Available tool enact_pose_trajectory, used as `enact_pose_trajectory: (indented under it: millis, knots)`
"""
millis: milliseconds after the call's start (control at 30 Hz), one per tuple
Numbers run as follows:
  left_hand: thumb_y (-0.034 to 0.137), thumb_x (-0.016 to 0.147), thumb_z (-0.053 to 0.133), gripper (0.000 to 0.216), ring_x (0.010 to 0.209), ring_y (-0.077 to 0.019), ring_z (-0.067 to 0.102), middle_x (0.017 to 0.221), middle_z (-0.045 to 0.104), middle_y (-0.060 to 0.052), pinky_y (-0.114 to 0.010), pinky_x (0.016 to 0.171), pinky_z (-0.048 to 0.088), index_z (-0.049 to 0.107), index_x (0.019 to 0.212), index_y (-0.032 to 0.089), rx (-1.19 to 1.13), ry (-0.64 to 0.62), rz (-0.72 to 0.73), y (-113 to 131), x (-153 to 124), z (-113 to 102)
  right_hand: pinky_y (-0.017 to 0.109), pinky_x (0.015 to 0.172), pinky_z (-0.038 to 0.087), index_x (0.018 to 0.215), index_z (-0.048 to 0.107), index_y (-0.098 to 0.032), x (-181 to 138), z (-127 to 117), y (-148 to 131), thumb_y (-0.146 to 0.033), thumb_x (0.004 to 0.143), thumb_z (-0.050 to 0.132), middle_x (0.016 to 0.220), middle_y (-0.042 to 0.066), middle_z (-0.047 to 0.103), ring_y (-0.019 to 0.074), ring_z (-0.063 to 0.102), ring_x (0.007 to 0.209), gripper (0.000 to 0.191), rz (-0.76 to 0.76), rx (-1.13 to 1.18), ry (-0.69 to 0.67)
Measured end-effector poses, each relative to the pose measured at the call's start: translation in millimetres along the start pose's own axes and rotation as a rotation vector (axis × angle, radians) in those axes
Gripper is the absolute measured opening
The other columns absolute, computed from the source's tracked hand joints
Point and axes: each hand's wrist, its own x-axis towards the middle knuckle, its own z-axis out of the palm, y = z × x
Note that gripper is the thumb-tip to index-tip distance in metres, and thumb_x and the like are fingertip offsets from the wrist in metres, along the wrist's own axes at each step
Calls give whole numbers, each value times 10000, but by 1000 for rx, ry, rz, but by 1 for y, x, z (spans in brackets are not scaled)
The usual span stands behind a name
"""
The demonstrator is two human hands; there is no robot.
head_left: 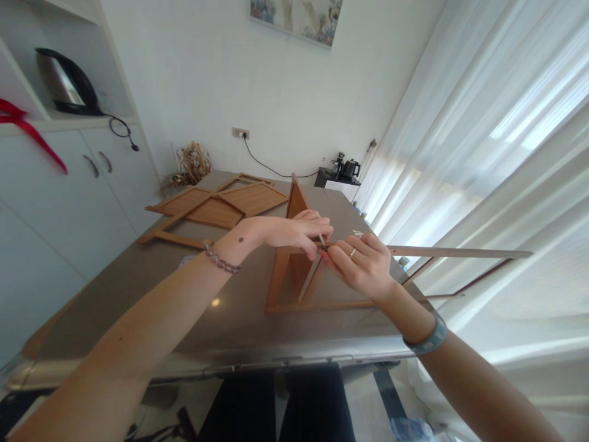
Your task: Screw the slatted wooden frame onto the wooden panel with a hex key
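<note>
Working a rod (321, 240) at the frame (414, 251), right of center on the surface (239, 301). Right hand (361, 261) grip pinched on rod; left hand (299, 233) half curled beside it, hold unclear. Frame looks partly joined; loose parts (260, 199) far left, seemingly unattached.

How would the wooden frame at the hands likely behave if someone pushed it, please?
The wooden frame would probably stay stiff, being built of straight bars. Its open gaps suggest fairly low weight. Since its long end overhangs the table, it might tip.
</note>
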Motion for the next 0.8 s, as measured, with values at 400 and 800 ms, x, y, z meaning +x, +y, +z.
enact_pose_trajectory:
  millis: [400, 800]
  knots:
    - [290, 747, 514, 192, 1029, -209, 338, 960, 384, 6, -359, 1018, 257, 350, 821, 223, 16, 6, -55, 5, -4, -1, 254, 438, 291, 724, 608, -205, -7, -10, -39, -629, 934, 471, 529, -43, 546, 93, 414, 400, 492, 1128, 1074, -178]
    - [382, 773, 529, 213, 1129, -242, 345, 1059, 444, -9, -379, 1023, 261, 453, 905, 233, -8, 4, -86, -4, -3, 1, 341, 714, 263, 796, 598, -244, -17, -17, 6, -455, 904, 664, 834, -24, 682, 163, 531, 767, 246, 106, -214, 75]
